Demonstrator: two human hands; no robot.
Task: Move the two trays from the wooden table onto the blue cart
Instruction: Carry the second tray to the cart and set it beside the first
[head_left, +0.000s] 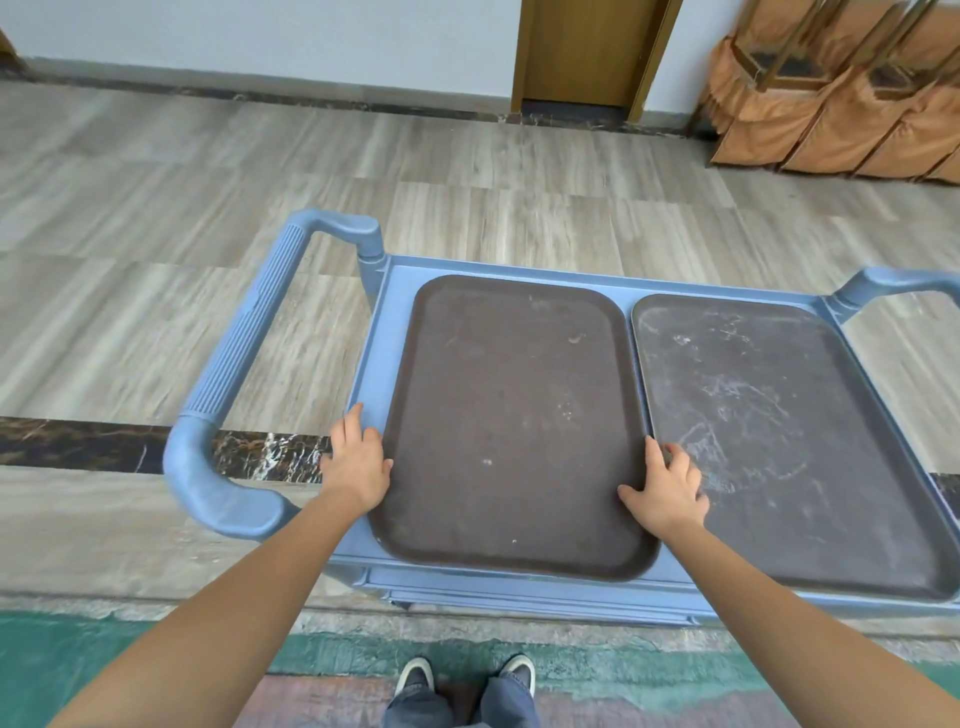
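Note:
Two dark rectangular trays lie side by side on the top of the blue cart. The brown tray is on the left, the scratched grey tray on the right. My left hand grips the brown tray's left rim, fingers curled over the edge. My right hand holds the brown tray's right rim, where it meets the grey tray, with the thumb on the brown surface. The brown tray's near right corner overlaps the cart's front lip. The wooden table is out of view.
The cart has a ribbed handle at its left end and another handle at the far right. Tiled floor lies beyond, with a wooden door and stacked covered chairs at the back. My shoes stand below the cart.

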